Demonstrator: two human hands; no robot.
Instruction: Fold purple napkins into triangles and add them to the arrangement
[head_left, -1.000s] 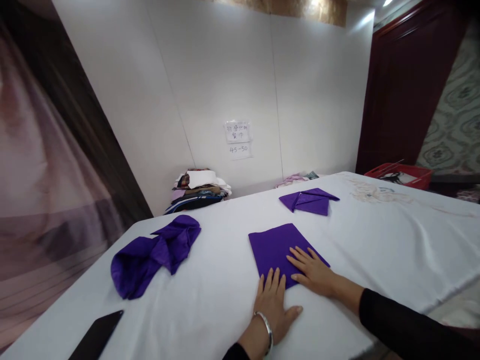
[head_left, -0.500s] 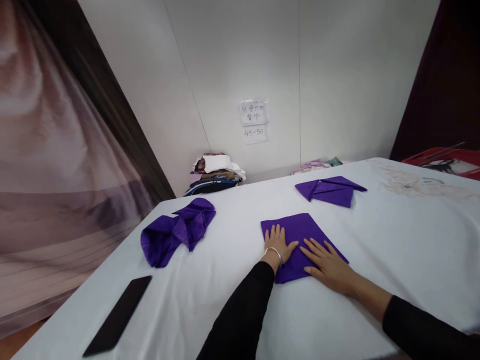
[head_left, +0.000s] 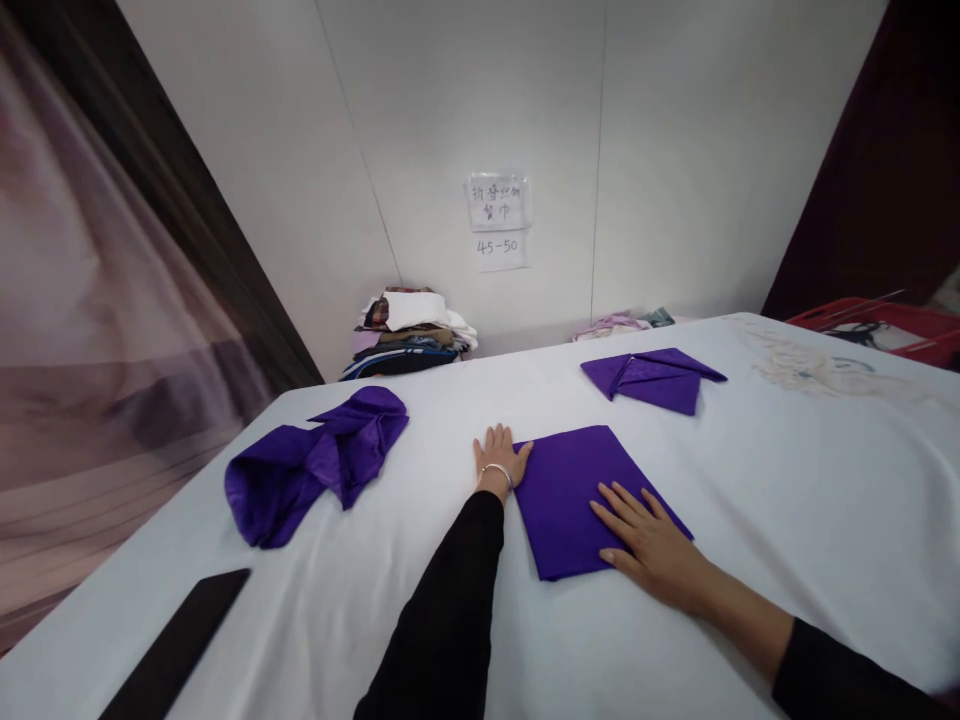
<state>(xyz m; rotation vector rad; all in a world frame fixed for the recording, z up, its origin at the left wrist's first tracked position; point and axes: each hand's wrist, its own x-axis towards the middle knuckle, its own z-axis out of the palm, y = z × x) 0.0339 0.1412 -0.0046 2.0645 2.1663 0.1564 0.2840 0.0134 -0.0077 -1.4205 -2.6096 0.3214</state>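
A purple cloth napkin (head_left: 568,485), folded into a flat four-sided shape, lies on the white-covered table (head_left: 600,650) in front of me. My left hand (head_left: 501,462), with a silver bracelet at the wrist, rests at the napkin's left edge, fingers spread and mostly on the white cloth. Its thumb reaches the napkin's upper left corner. On the napkin's right part lies my right hand (head_left: 651,545), flat with fingers apart, covering some of the right and lower edge. Neither hand grips anything.
A folded purple napkin (head_left: 660,382) lies farther back, right of centre. To the left is a crumpled purple cloth (head_left: 319,465), and nearer a dark flat slab (head_left: 180,645). Piled clothes (head_left: 409,335) stand behind the table; a red basket (head_left: 915,345) is at far right.
My left hand has slid left off the napkin's face to its left edge. My right hand stays flat on the napkin. The camera view has shifted slightly.
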